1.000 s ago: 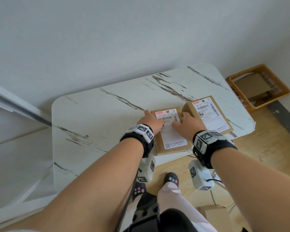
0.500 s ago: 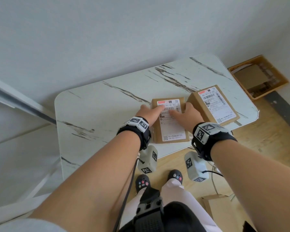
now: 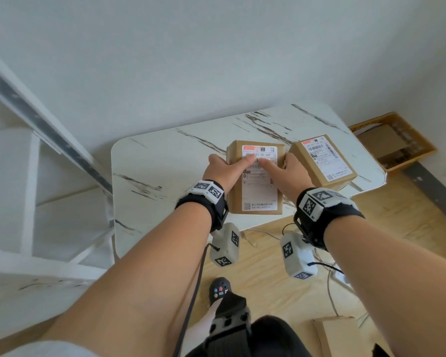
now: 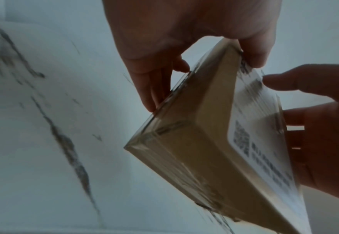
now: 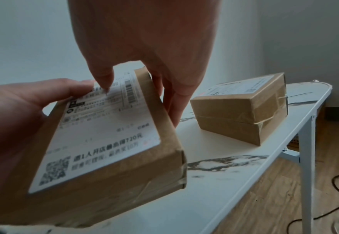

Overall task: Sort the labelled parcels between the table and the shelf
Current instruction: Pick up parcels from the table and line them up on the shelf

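Observation:
Both hands hold a flat brown parcel (image 3: 258, 191) with a white shipping label, lifted just above the marble table (image 3: 165, 166). My left hand (image 3: 223, 170) grips its left edge, thumb on the label and fingers underneath, as the left wrist view shows on the parcel (image 4: 194, 150). My right hand (image 3: 285, 170) grips the right edge the same way, and its thumb presses the label of the parcel (image 5: 104, 142). A second, thicker labelled parcel (image 3: 322, 161) lies on the table to the right, also in the right wrist view (image 5: 240, 109).
A white shelf frame (image 3: 34, 161) stands to the left of the table. An orange crate (image 3: 394, 143) holding cardboard sits on the wooden floor at the right. Another cardboard box (image 3: 337, 333) and cables lie on the floor near my feet.
Both hands have closed on the flat parcel's side edges and raised it off the table toward me. The second parcel has stayed in place.

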Action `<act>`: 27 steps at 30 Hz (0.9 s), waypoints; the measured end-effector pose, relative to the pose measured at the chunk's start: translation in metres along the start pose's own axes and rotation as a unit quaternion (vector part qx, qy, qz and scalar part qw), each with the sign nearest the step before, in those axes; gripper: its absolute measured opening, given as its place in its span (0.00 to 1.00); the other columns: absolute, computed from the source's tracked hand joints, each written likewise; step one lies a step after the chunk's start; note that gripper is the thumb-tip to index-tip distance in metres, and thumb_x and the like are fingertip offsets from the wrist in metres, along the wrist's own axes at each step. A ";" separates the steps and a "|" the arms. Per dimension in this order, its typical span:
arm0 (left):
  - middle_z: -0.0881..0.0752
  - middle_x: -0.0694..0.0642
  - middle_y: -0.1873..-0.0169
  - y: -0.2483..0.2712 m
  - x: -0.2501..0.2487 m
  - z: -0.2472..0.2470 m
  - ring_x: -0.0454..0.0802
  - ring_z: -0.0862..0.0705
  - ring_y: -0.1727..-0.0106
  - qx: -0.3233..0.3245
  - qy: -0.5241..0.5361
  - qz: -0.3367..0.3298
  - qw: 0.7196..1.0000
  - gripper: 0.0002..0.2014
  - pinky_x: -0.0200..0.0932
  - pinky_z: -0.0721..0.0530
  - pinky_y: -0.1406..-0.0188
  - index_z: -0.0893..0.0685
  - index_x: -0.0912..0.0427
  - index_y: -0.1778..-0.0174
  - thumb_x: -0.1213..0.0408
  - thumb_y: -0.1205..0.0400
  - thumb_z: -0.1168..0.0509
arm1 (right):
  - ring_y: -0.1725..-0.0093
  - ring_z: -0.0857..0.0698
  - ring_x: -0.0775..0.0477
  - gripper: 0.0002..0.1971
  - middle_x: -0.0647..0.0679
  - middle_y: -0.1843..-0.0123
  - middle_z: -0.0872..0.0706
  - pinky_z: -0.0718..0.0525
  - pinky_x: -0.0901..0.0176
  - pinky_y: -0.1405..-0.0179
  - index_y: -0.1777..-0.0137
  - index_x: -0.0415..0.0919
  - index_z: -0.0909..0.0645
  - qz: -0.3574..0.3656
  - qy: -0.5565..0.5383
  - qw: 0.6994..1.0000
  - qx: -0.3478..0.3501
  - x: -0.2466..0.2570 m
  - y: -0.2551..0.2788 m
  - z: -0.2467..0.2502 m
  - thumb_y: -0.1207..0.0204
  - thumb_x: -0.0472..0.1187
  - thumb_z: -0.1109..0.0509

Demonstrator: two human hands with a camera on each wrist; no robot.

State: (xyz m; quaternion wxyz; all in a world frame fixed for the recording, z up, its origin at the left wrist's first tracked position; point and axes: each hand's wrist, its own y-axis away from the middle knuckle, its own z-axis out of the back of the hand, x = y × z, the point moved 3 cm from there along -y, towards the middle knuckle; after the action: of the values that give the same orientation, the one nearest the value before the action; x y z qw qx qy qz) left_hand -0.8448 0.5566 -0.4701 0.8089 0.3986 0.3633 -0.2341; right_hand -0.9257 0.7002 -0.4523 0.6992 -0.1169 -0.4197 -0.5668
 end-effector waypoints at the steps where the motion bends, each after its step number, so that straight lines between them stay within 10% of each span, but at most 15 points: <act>1: 0.21 0.49 0.56 0.012 0.005 0.002 0.44 0.21 0.58 -0.008 0.002 -0.004 1.000 0.37 0.43 0.27 0.66 0.32 0.59 0.37 0.32 0.27 0.32 | 0.56 0.16 0.53 0.23 0.51 0.51 0.16 0.21 0.61 0.65 0.41 0.43 0.25 0.009 -0.001 1.000 0.001 -0.001 0.013 0.000 0.22 0.62 0.33; 10: 0.17 0.52 0.49 0.128 0.064 0.026 0.48 0.17 0.53 -0.070 0.050 -0.019 0.996 0.36 0.47 0.20 0.56 0.32 0.58 0.37 0.33 0.27 0.31 | 0.58 0.15 0.52 0.19 0.51 0.53 0.15 0.23 0.61 0.69 0.44 0.43 0.24 0.076 -0.035 0.996 0.018 -0.006 0.133 -0.010 0.20 0.60 0.34; 16: 0.16 0.52 0.38 0.197 0.099 0.062 0.54 0.15 0.42 -0.092 0.097 -0.042 0.990 0.45 0.51 0.19 0.42 0.36 0.51 0.21 0.31 0.29 0.32 | 0.49 0.12 0.47 0.29 0.48 0.43 0.12 0.13 0.52 0.51 0.30 0.43 0.24 0.116 -0.045 0.991 0.049 0.013 0.200 -0.035 0.22 0.63 0.35; 21: 0.15 0.46 0.48 0.243 0.116 0.109 0.44 0.16 0.51 -0.144 0.125 -0.064 0.980 0.34 0.43 0.23 0.55 0.29 0.49 0.29 0.31 0.25 0.35 | 0.49 0.11 0.46 0.27 0.50 0.48 0.10 0.11 0.42 0.44 0.37 0.46 0.22 0.140 -0.082 0.983 0.089 0.039 0.242 -0.058 0.25 0.66 0.35; 27: 0.12 0.49 0.49 0.292 0.140 0.177 0.51 0.13 0.47 -0.201 0.118 -0.094 0.968 0.34 0.51 0.18 0.44 0.20 0.47 0.40 0.23 0.30 0.39 | 0.50 0.10 0.46 0.27 0.49 0.49 0.10 0.10 0.42 0.47 0.39 0.46 0.21 0.188 -0.101 0.971 0.107 0.090 0.299 -0.098 0.27 0.67 0.35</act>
State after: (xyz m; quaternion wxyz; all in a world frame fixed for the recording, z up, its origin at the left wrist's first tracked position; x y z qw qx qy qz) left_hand -0.4907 0.5669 -0.3659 0.7980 0.2171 0.5317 -0.1826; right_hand -0.6146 0.6738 -0.3550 0.7558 -0.1750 -0.5169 -0.3619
